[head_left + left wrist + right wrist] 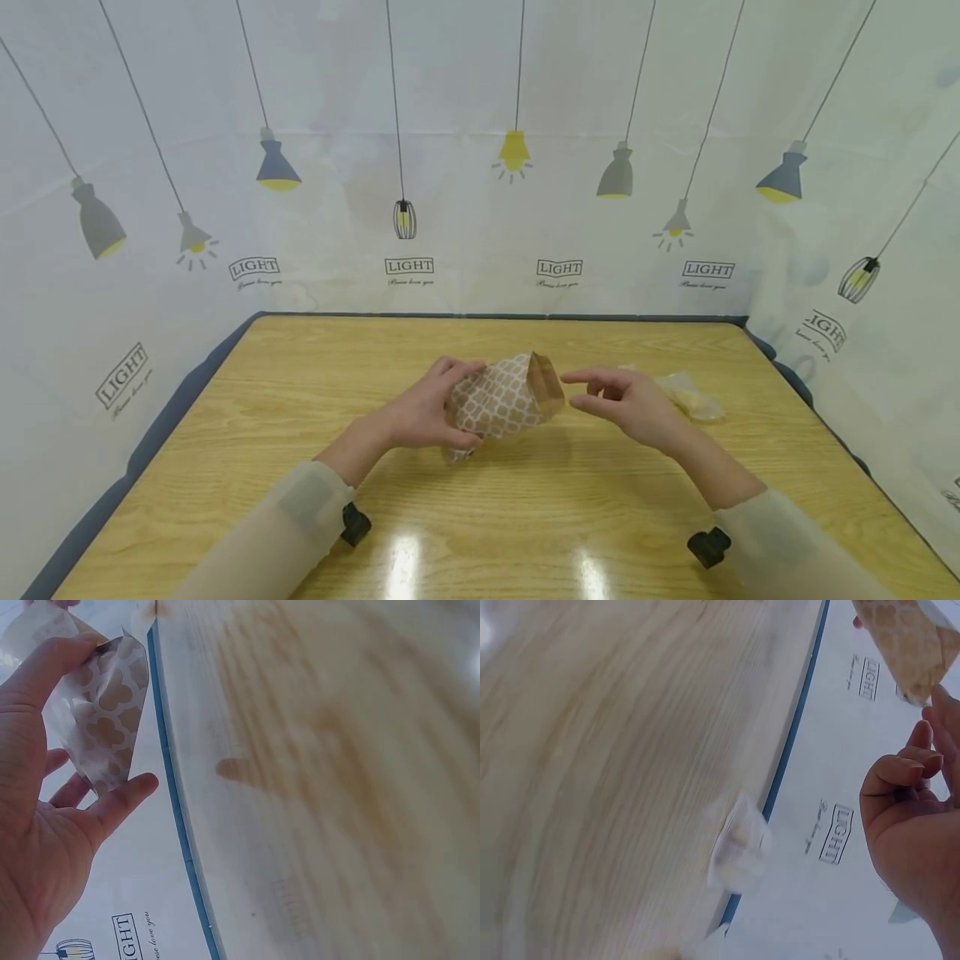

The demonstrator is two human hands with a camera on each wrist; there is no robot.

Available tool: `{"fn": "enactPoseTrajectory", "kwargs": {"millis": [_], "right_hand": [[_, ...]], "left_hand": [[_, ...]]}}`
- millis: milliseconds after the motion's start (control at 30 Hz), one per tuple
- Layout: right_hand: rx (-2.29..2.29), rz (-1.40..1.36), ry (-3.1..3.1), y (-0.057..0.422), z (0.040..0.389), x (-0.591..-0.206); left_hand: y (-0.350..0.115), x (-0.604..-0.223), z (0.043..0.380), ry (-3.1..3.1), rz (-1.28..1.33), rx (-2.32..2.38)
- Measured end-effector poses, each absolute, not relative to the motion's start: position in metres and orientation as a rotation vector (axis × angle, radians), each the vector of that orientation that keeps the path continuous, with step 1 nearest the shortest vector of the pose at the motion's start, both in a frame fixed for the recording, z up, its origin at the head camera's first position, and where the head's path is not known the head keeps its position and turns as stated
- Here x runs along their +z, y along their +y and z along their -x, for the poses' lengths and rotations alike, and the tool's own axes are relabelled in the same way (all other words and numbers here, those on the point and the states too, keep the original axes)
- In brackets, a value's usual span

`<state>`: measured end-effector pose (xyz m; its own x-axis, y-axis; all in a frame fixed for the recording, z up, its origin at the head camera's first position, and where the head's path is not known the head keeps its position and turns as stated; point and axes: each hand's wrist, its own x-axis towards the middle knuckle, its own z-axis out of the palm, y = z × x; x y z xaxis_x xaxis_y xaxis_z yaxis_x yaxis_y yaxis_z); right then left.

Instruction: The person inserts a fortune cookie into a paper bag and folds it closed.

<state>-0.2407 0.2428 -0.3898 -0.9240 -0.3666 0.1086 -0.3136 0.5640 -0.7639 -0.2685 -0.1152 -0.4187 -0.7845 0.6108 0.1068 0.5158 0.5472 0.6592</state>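
A brown paper bag (495, 400) with a white lattice pattern lies tilted over the middle of the table, its mouth facing right and spread apart. My left hand (427, 408) grips it near the closed end, thumb on the near side and fingers on the far side. In the left wrist view the bag (112, 712) tapers down between thumb and fingers. My right hand (637, 408) is beside the bag's mouth, index finger extended with its tip right at the rim, other fingers loosely curled, holding nothing. The bag's inside is mostly hidden.
Behind the right hand, a small clear packet (690, 396) with something pale yellow inside lies on the wooden table (480, 517). A white curtain (465, 100) printed with lamps surrounds the table's far and side edges. Both sleeves carry a dark clip (708, 547).
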Motion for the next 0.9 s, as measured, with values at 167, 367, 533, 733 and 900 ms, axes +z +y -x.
{"fn": "enactPoseTrajectory", "kwargs": {"millis": [167,367,533,733,900], "right_hand": [[-1.304,0.469,2.746,0.276,0.238,-0.392],[-1.315,0.356,2.765,0.334,0.245,-0.4],[-1.263,0.272,2.813,0.38,0.254,-0.408],[-1.126,0.173,2.825,0.41,0.263,-0.411],[-1.093,0.165,2.821,0.422,0.272,-0.421]], "left_hand": [[-0.116,-0.42,0.269,2.641,-0.965,1.055],[-0.117,-0.419,0.269,2.658,-0.975,1.041],[-0.117,-0.418,0.269,2.655,-0.97,1.044],[-0.117,-0.418,0.27,2.651,-0.967,1.058],[-0.117,-0.417,0.269,2.643,-0.973,1.069]]}}
